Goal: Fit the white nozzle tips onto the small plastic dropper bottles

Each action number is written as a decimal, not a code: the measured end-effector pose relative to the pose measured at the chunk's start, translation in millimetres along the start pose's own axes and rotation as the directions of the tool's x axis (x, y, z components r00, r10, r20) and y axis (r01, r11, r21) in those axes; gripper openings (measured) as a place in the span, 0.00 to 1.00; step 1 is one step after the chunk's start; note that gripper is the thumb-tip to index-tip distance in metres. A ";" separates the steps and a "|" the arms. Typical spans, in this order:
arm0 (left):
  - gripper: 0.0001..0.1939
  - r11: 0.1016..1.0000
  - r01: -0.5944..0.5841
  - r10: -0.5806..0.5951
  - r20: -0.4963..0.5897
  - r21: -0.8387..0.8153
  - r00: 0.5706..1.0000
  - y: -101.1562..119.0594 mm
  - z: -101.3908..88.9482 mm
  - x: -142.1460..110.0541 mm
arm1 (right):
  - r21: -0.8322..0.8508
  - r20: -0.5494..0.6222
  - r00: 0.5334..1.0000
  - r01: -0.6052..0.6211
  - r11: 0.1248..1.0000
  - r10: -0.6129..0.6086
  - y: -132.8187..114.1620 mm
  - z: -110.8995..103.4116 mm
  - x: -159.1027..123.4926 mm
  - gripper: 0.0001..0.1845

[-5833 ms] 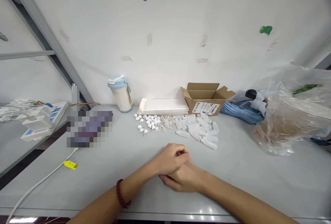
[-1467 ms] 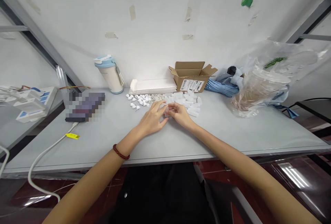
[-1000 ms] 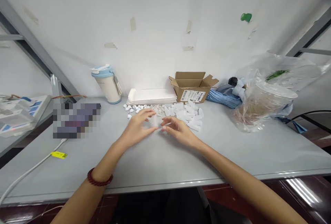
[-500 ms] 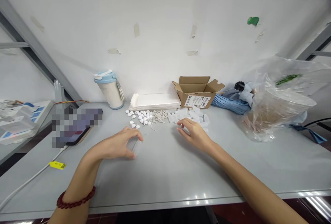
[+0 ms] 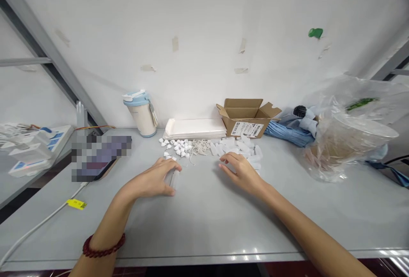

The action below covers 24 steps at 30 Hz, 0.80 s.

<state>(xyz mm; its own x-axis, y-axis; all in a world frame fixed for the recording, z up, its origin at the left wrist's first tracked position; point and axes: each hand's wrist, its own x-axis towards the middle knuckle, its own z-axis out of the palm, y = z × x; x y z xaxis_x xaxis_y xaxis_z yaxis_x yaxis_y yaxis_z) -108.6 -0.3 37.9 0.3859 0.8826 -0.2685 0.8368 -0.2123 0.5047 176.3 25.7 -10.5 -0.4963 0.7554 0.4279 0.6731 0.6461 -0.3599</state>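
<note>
One clear tube (image 5: pixel 174 180) is held apart from the loose parts; no joined pieces can be made out.
Above the table (image 5: pixel 198 221), the tube is gripped between left hand (image 5: pixel 148 180) thumb and fingers; the right hand (image 5: pixel 245 174) is held half-open, seemingly empty, beside the tube pile (image 5: pixel 238 145), while white caps (image 5: pixel 182 147) and pale strings (image 5: pixel 200 146) are left unsorted.

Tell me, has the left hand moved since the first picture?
Yes. Measured against the cardboard box, the left hand has moved left, away from the right hand it was clasping.
</note>
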 end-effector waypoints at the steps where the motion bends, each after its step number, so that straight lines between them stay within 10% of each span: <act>1: 0.28 1.000 -0.007 0.007 0.000 -0.006 1.000 -0.5 0.3 0.2 | 0.001 -0.004 1.000 0.006 1.000 -0.006 0.2 0.5 0.0 0.09; 11: 0.31 0.997 -0.054 0.052 -0.034 -0.059 0.998 -3.7 1.5 -0.3 | -0.025 -0.066 0.997 0.029 0.999 -0.031 6.2 3.7 0.9 0.09; 17: 0.21 0.984 -0.154 0.123 -0.281 -0.090 0.952 2.1 6.5 12.7 | -0.282 -0.031 0.993 0.098 0.954 -0.112 8.1 10.0 4.8 0.15; 24: 0.13 0.920 -0.195 0.320 -0.364 0.341 0.875 32.1 3.6 53.8 | -0.492 0.052 0.987 0.159 0.856 -0.153 4.2 22.3 8.7 0.19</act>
<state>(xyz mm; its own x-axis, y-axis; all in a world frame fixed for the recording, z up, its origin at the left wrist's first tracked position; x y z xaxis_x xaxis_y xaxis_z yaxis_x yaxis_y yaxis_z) -59.6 38.8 36.8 0.4642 0.8567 0.2251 0.8269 -0.5102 0.2366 162.5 37.5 -26.7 -0.6214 0.6524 0.4338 0.7671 0.6192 0.1678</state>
